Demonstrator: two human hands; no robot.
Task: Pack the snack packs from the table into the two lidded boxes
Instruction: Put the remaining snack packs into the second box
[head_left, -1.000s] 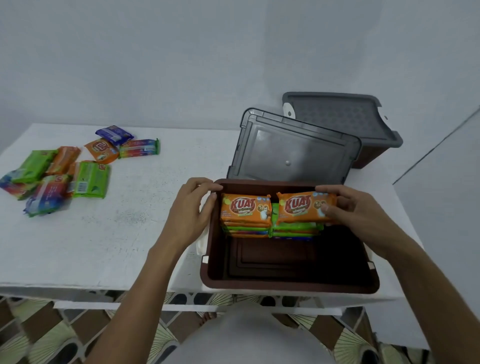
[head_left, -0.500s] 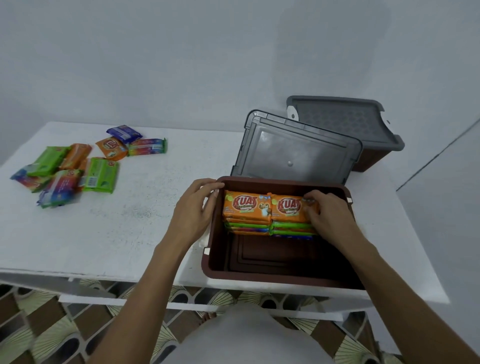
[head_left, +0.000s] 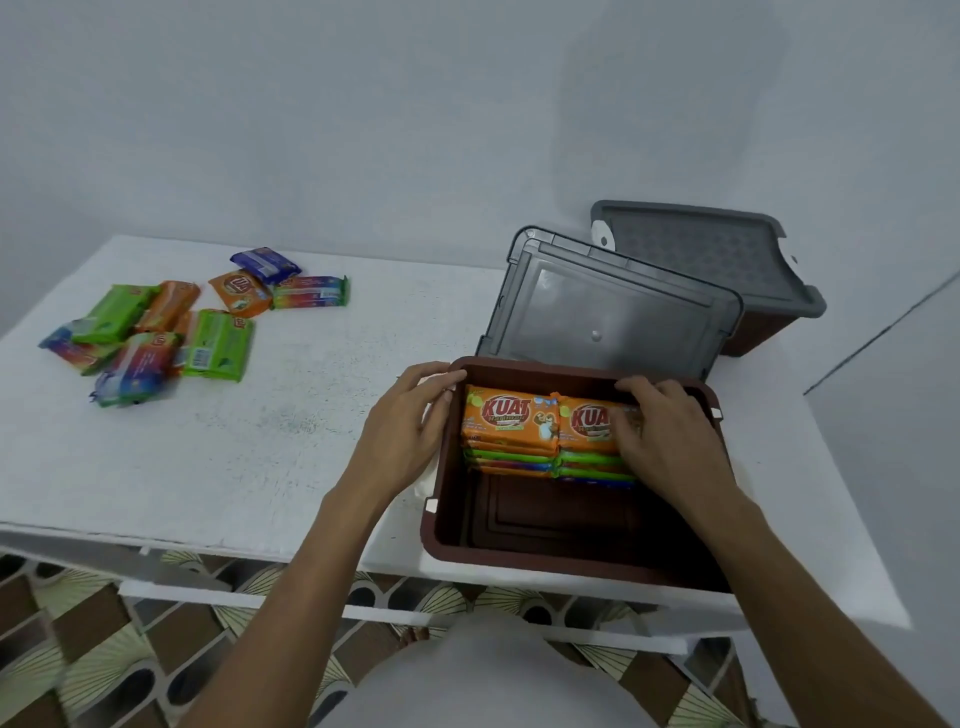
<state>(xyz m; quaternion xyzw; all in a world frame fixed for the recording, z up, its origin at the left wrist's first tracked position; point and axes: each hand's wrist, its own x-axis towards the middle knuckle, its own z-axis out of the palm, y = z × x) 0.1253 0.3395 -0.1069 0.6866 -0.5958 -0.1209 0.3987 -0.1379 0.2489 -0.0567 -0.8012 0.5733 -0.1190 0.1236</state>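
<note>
White painted table (head_left: 311, 441), gritty and scuffed; plain pale wall behind. Brown plastic box (head_left: 519, 558) at 5 o'clock, rectangular, open; its grey lid (head_left: 613, 317) leans behind. Two stacks (head_left: 509, 421) of flat glossy packs fill its far half, orange on top. Left hand (head_left: 410, 431) curls onto the left rim. Right hand (head_left: 670, 436) pinches the right top pack (head_left: 587, 426), fingers bent. Loose packs (head_left: 218, 345) at 10 o'clock; lidded second box (head_left: 701, 254) at 1.
</note>
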